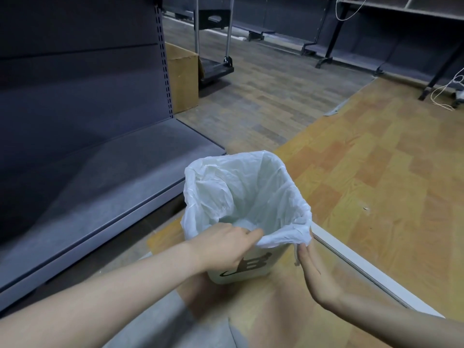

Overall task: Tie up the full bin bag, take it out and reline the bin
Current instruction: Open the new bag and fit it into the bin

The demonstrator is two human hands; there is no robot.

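The left hand (227,247) covers the near left edge of the bin (241,272), and its fingertips vanish under the bag (241,194). The bin's black lettering is partly covered. Both forearms run off the bottom edge.

bin (251,270), black letter "B" on its side

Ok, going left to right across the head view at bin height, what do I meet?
Grey shelf base → left hand pinching the bag's near edge → white bin bag lining the bin → right hand, fingers straight, against the bag's near right corner → white floor strip.
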